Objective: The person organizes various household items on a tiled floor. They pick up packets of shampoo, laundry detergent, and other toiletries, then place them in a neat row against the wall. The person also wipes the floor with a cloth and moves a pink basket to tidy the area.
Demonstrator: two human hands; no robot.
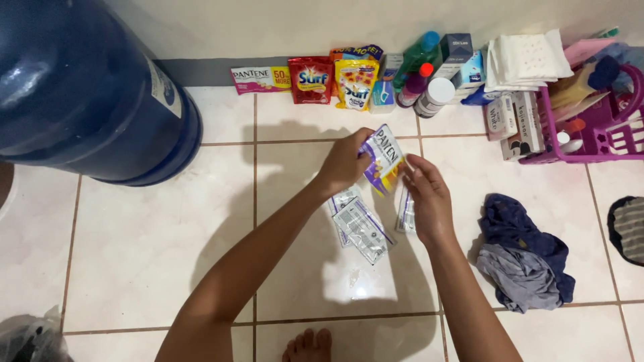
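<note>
Above floor tiles, both hands [386, 174] hold sachet [382, 159] tilted.

Both bare forearms reach forward from the bottom edge and converge toward the middle. The left hand [344, 161] is raised, fingers curled and pinched shut. The right hand [428, 198] sits just beside and slightly below it, fingers bent, fingertips pointing toward the left hand.
</note>
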